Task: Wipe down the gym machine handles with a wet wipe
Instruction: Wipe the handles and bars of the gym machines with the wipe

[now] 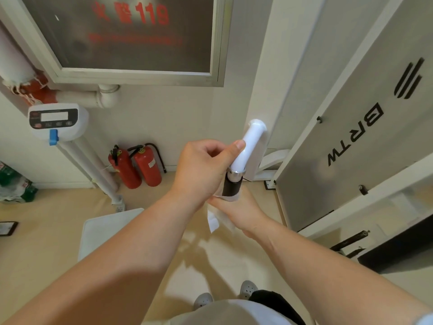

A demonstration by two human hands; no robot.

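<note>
Machine panel: a tall grey panel [346,141] lettered BRTW fills the right side, leaning across the view.
Cabinet: a glass-fronted wall cabinet [131,36] with blurred red lettering and "119" sits far left, above a white pipe [93,97].
Floor: a beige floor [46,235] runs under everything. A white platform [105,228] lies on it, left of the arms.
Scale head: a white display unit [57,120] with a blue tab stands on a slanted post at the left.
Fire extinguishers: two red ones [124,170] stand side by side against the far wall, near the foot of the post.
Handle: the handle [248,146] juts toward the camera at centre, just left of the panel. It is white at its far end, with a chrome ring and then a black grip [232,185] at the near end.
Left hand: the left hand [201,167] grips the handle near the chrome ring, fingers curled in, thumb pressed flat on the white section.
Right hand: the right hand [239,209] holds the near end of the black grip, its fingers mostly hidden.
Wet wipe: the white wet wipe [214,221] is bunched in the right hand round the end of the grip, with a loose corner hanging below.
Shoes: two grey shoes [203,300] show at the near edge.
</note>
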